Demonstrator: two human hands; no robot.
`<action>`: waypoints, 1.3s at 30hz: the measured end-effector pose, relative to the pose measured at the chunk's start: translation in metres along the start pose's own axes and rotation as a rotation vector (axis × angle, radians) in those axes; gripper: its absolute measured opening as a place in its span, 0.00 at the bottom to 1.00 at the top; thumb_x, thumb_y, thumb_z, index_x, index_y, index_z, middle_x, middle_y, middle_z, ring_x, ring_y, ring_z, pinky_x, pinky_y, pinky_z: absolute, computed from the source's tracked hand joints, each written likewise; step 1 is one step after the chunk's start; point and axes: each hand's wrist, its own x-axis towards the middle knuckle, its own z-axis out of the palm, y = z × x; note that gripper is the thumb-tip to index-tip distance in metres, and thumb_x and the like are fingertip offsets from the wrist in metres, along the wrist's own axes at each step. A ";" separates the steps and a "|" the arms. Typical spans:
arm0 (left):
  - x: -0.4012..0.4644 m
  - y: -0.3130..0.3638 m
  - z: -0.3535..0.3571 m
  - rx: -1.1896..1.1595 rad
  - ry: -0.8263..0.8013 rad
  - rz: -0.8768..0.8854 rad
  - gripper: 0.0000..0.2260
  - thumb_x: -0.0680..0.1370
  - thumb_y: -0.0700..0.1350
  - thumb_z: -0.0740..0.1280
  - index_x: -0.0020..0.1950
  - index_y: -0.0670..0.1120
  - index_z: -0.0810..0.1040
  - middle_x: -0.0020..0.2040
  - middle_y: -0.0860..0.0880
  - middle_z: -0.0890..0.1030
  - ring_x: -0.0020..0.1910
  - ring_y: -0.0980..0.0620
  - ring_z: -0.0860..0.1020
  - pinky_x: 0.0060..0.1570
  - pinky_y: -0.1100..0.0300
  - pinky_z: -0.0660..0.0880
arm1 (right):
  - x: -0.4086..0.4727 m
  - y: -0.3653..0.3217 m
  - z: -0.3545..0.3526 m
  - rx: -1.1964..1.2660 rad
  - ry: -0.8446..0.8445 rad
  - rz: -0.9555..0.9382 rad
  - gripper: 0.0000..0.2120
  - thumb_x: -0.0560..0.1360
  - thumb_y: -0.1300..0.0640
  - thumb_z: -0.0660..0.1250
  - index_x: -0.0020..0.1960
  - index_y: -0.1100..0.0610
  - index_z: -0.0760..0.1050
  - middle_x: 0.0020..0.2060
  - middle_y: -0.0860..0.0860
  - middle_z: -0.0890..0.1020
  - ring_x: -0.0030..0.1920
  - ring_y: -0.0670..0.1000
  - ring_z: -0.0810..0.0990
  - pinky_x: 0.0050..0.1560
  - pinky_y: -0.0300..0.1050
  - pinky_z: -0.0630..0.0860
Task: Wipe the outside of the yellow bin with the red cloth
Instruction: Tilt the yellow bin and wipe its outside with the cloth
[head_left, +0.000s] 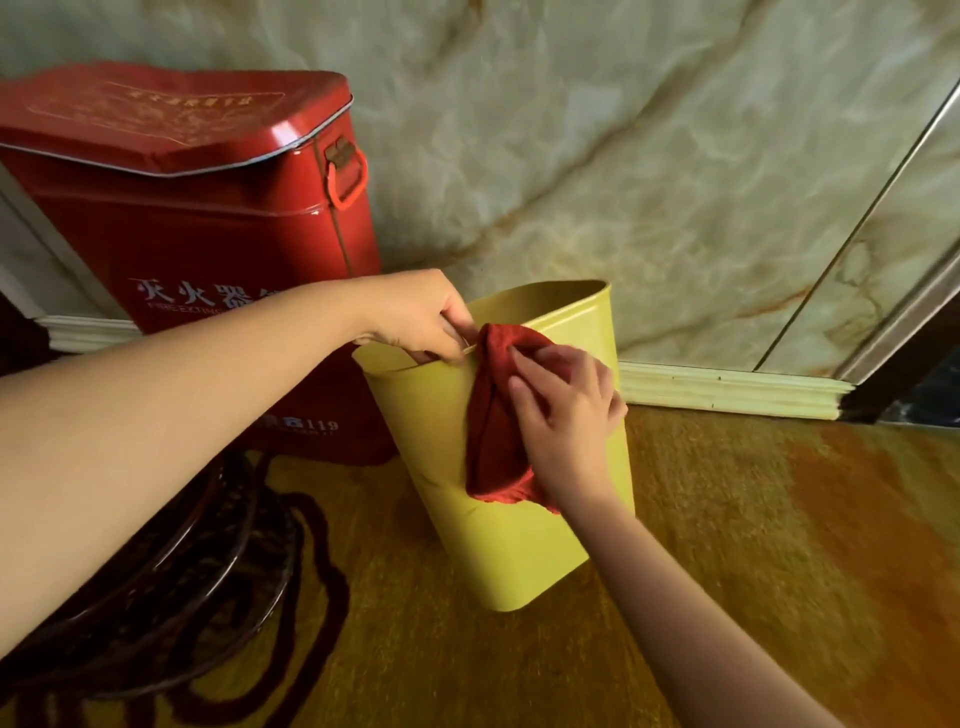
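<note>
A yellow plastic bin (457, 519) stands on the floor at the centre of the head view, tilted toward me with its open top facing away. My left hand (421, 314) pinches the near left part of its rim. The red cloth (493, 441) drapes over the rim and hangs down the bin's outer front wall. My right hand (563, 410) presses flat on the cloth against that wall, fingers spread toward the rim. The bin's inside is mostly hidden.
A red metal fire-extinguisher box (208, 249) with a lid and side handle stands just left of and behind the bin. A dark carved wooden stand (171, 571) sits at lower left. A marble wall and pale baseboard (727, 389) run behind; the glossy amber floor (779, 519) lies at right.
</note>
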 end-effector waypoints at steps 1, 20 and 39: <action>0.000 0.001 0.000 0.011 -0.019 0.007 0.12 0.69 0.33 0.67 0.47 0.46 0.81 0.30 0.53 0.79 0.31 0.60 0.74 0.30 0.71 0.74 | -0.003 0.004 0.006 -0.037 0.007 -0.009 0.18 0.73 0.42 0.60 0.62 0.41 0.74 0.69 0.50 0.68 0.71 0.55 0.58 0.68 0.60 0.51; -0.014 -0.021 -0.012 0.508 -0.060 0.124 0.26 0.71 0.40 0.69 0.67 0.51 0.68 0.40 0.54 0.82 0.43 0.63 0.79 0.52 0.64 0.72 | -0.034 0.102 0.039 0.008 0.095 0.475 0.31 0.71 0.33 0.49 0.69 0.34 0.39 0.76 0.46 0.40 0.76 0.53 0.37 0.70 0.71 0.47; 0.015 -0.004 -0.008 0.438 0.127 0.140 0.20 0.70 0.44 0.70 0.61 0.54 0.74 0.29 0.67 0.81 0.35 0.71 0.74 0.36 0.77 0.69 | 0.008 0.100 0.028 0.134 0.006 0.396 0.23 0.77 0.42 0.51 0.72 0.39 0.53 0.77 0.44 0.47 0.76 0.47 0.43 0.71 0.68 0.44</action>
